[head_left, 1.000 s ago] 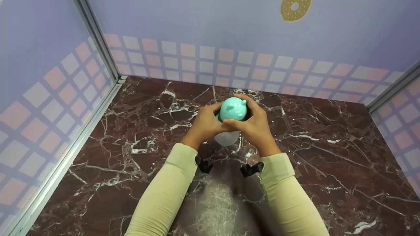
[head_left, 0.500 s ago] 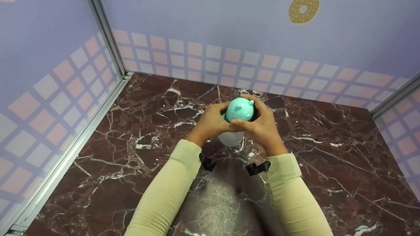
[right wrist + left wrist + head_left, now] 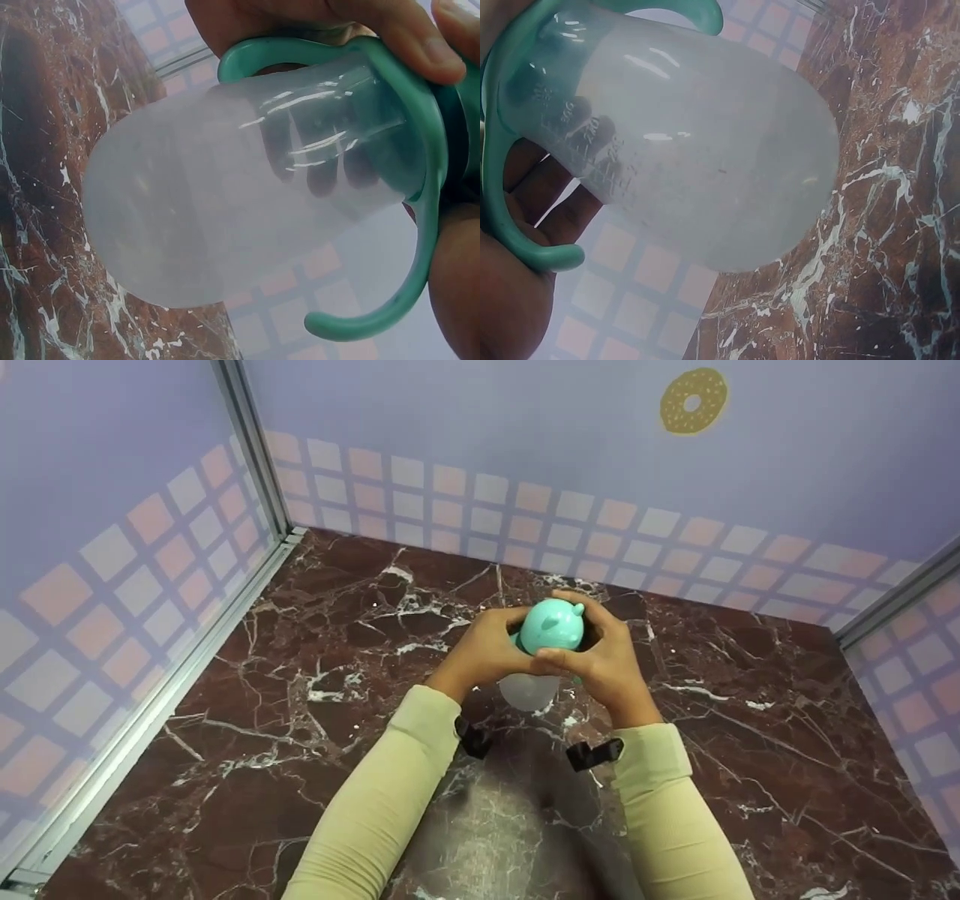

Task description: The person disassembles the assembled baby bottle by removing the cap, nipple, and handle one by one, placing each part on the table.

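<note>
**Both hands hold a baby bottle above the marble table**

The bottle (image 3: 534, 660) has a frosted, see-through body with a rounded base, a teal cap (image 3: 551, 626) shaped like a dome with a small bump near its top, and two teal loop handles (image 3: 514, 187) curving down its sides. Printed measuring marks run along the body in the left wrist view, too blurred to read in full.

It is held in the air over the middle of the dark red marble table (image 3: 300, 660), touching nothing but the hands. Its long axis is tilted: the cap end points up and away from the person, towards the back wall (image 3: 525, 450), and the rounded base points down and back towards the sleeves (image 3: 390, 802).

The left hand (image 3: 484, 649) is curled around the upper part of the bottle from the left, fingers showing through the clear body. The right hand (image 3: 604, 660) is wrapped around the cap end from the right, its thumb (image 3: 412, 34) lying over a handle near the collar.
</note>
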The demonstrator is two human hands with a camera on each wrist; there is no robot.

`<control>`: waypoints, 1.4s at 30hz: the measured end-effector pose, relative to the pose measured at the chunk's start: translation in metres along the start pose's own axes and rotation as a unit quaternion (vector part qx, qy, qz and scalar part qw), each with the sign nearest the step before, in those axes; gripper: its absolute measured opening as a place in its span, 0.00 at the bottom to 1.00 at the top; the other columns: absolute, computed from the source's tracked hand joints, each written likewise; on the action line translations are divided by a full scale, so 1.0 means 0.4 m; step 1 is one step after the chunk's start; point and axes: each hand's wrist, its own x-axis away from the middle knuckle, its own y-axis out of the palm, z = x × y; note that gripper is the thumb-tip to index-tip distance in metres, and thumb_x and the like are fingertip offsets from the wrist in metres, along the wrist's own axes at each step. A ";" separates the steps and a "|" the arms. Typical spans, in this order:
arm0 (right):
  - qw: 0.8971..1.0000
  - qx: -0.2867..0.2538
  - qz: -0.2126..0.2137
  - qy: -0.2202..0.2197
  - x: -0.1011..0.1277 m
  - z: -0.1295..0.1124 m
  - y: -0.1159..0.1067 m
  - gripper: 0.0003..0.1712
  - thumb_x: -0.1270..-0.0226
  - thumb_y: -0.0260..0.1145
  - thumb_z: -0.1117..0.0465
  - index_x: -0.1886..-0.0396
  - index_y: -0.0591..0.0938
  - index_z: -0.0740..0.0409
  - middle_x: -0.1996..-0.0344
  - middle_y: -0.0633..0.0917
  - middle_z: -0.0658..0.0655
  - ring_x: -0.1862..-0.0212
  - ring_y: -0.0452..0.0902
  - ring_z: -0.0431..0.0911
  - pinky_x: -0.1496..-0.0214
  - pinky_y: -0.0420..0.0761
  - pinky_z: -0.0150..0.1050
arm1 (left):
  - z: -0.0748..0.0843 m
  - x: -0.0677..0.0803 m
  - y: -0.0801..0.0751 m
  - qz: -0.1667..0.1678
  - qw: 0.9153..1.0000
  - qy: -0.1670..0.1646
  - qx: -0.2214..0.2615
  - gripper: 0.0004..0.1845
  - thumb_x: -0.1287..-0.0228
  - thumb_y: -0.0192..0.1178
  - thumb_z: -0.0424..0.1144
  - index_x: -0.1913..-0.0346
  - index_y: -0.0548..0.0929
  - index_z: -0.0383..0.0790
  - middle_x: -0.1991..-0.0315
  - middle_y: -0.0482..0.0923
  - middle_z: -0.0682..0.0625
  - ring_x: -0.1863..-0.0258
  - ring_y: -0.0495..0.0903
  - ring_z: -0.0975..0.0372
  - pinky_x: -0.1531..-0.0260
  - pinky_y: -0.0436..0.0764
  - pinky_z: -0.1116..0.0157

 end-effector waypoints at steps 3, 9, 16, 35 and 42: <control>1.000 -0.005 0.002 -0.005 -0.001 0.000 -0.006 0.41 0.58 0.80 0.71 0.38 0.77 0.59 0.44 0.80 0.56 0.48 0.80 0.51 0.48 0.82 0.40 | 0.002 -0.005 0.001 -0.005 1.000 -0.002 0.009 0.33 0.61 0.78 0.57 0.47 0.83 0.55 0.54 0.84 0.57 0.57 0.82 0.65 0.53 0.81 0.64; 1.000 -0.018 -0.013 0.001 -0.002 -0.001 -0.014 0.41 0.58 0.79 0.72 0.38 0.76 0.61 0.45 0.81 0.57 0.49 0.81 0.52 0.48 0.82 0.41 | 0.004 -0.003 0.001 -0.009 1.000 -0.002 0.018 0.31 0.61 0.79 0.54 0.49 0.84 0.53 0.55 0.84 0.56 0.57 0.82 0.64 0.54 0.81 0.64; 1.000 0.003 -0.016 0.003 0.006 0.004 -0.019 0.43 0.53 0.78 0.70 0.35 0.73 0.55 0.41 0.78 0.56 0.45 0.78 0.50 0.46 0.81 0.40 | 0.011 -0.003 0.013 0.012 1.000 -0.006 -0.018 0.36 0.58 0.77 0.57 0.42 0.80 0.52 0.51 0.83 0.57 0.54 0.81 0.66 0.50 0.80 0.65; 0.990 0.096 0.106 -0.013 0.010 -0.002 0.017 0.47 0.62 0.84 0.53 0.38 0.75 0.55 0.47 0.82 0.54 0.50 0.80 0.45 0.47 0.80 0.38 | 0.033 -0.011 0.036 0.071 0.994 -0.033 -0.082 0.35 0.55 0.75 0.51 0.39 0.79 0.51 0.50 0.83 0.55 0.53 0.81 0.66 0.49 0.79 0.66; 0.993 0.065 0.099 -0.006 0.011 -0.003 0.013 0.46 0.62 0.84 0.55 0.39 0.76 0.56 0.47 0.82 0.54 0.50 0.80 0.45 0.47 0.80 0.39 | 0.030 -0.012 0.036 0.067 0.994 -0.034 -0.074 0.37 0.57 0.76 0.54 0.39 0.79 0.52 0.49 0.83 0.56 0.52 0.81 0.67 0.48 0.79 0.67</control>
